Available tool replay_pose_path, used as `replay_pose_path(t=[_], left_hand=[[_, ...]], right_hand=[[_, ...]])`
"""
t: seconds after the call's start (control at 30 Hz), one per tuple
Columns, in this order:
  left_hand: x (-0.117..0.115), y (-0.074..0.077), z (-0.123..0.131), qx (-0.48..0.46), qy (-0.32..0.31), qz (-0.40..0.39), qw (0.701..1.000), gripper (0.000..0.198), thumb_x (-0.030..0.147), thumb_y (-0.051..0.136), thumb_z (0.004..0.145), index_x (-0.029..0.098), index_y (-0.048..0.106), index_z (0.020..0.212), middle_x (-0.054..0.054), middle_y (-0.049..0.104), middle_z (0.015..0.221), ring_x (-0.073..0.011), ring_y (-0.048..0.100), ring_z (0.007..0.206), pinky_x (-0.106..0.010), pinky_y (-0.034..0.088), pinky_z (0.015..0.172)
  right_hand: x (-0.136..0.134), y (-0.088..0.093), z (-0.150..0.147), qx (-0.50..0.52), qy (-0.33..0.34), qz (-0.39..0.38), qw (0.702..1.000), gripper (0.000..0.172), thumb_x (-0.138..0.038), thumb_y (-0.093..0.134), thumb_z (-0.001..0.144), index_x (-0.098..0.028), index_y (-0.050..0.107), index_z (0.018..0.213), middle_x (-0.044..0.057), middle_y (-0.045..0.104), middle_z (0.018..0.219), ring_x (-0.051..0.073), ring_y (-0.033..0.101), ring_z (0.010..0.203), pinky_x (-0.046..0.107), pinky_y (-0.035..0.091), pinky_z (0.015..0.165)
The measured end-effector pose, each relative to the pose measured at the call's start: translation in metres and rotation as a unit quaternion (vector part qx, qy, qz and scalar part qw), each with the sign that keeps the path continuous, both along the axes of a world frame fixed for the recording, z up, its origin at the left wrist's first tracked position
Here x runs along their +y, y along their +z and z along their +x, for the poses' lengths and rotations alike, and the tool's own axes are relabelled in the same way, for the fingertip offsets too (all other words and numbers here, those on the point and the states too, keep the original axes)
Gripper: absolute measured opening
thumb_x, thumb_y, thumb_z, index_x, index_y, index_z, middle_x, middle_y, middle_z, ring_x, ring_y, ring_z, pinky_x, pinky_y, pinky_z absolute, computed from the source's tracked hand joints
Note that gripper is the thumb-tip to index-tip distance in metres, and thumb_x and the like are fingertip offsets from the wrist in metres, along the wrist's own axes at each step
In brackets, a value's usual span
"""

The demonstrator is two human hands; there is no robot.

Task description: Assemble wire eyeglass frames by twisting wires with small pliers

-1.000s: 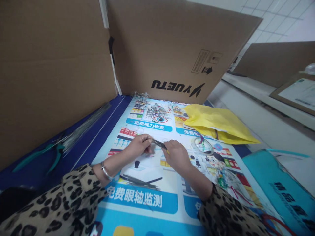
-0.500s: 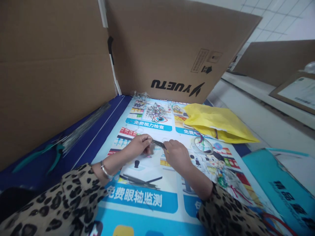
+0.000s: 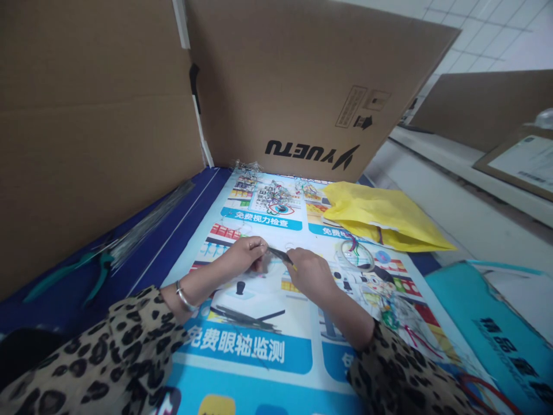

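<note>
My right hand [image 3: 313, 274] is closed around slim pliers [image 3: 280, 254] with dark jaws and a bit of yellow at the grip. The jaws point left and reach the fingertips of my left hand [image 3: 248, 253]. Those fingers are pinched together on something too small to make out. Both hands are just above a printed poster [image 3: 298, 351]. Nearer me, a small bundle of thin dark strips or wires [image 3: 246, 319] lies on it.
Teal-handled pliers [image 3: 103, 271] and a bundle of thin wires [image 3: 147, 230] lie at left. Tangled wire [image 3: 276, 195], a yellow pouch [image 3: 384, 216], a clear ring [image 3: 358, 256] and a teal box [image 3: 496, 328] are around the poster. Cardboard walls [image 3: 302, 86] stand behind.
Almost nothing differs. The pliers and my right hand have shifted very slightly; my left hand keeps its pinch in the same place.
</note>
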State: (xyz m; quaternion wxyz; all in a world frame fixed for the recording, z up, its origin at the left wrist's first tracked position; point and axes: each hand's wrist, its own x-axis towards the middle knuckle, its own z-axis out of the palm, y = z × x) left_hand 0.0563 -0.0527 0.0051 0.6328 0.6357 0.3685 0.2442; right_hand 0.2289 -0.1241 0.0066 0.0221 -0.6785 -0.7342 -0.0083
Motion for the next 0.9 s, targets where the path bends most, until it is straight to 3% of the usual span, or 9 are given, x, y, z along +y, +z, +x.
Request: replay_pose_path(t=[0.33, 0.53, 0.63, 0.9], left_hand=[[0.001, 0.0, 0.0, -0.008, 0.016, -0.015, 1.0, 0.02, 0.034, 0.051, 0.079, 0.015, 0.051, 0.073, -0.001, 0.06, 0.052, -0.0085, 0.053, 0.044, -0.018, 0.037, 0.045], [0.002, 0.0, 0.0, -0.025, 0.021, -0.021, 0.999, 0.035, 0.046, 0.046, 0.082, 0.012, 0.055, 0.083, -0.006, 0.064, 0.065, -0.0131, 0.061, 0.055, -0.022, 0.044, 0.05], [0.002, -0.003, 0.001, -0.059, 0.041, -0.023, 0.997, 0.044, 0.052, 0.045, 0.081, 0.011, 0.054, 0.093, -0.008, 0.063, 0.074, -0.0144, 0.063, 0.059, -0.023, 0.047, 0.051], [0.003, -0.007, 0.003, -0.148, 0.107, -0.046, 0.982, 0.048, 0.055, 0.045, 0.08, 0.01, 0.054, 0.093, -0.009, 0.06, 0.082, -0.0152, 0.062, 0.064, -0.023, 0.048, 0.05]], right_hand=[[0.001, 0.006, 0.001, 0.056, -0.035, -0.04, 0.997, 0.021, -0.036, 0.039, 0.087, -0.023, 0.054, 0.092, 0.002, 0.064, 0.091, 0.016, 0.058, 0.08, 0.025, 0.029, 0.06], [0.002, 0.012, 0.005, 0.084, -0.059, -0.069, 0.992, 0.024, -0.038, 0.037, 0.086, -0.023, 0.056, 0.086, 0.001, 0.065, 0.082, 0.016, 0.057, 0.074, 0.024, 0.027, 0.055], [0.002, 0.015, 0.005, 0.096, -0.07, -0.081, 0.99, 0.024, -0.038, 0.037, 0.085, -0.024, 0.056, 0.087, 0.001, 0.065, 0.081, 0.016, 0.057, 0.073, 0.024, 0.027, 0.054], [0.001, 0.023, 0.003, 0.088, -0.075, -0.106, 0.988, 0.024, -0.037, 0.038, 0.085, -0.023, 0.058, 0.089, 0.002, 0.066, 0.083, 0.017, 0.058, 0.075, 0.023, 0.028, 0.054]])
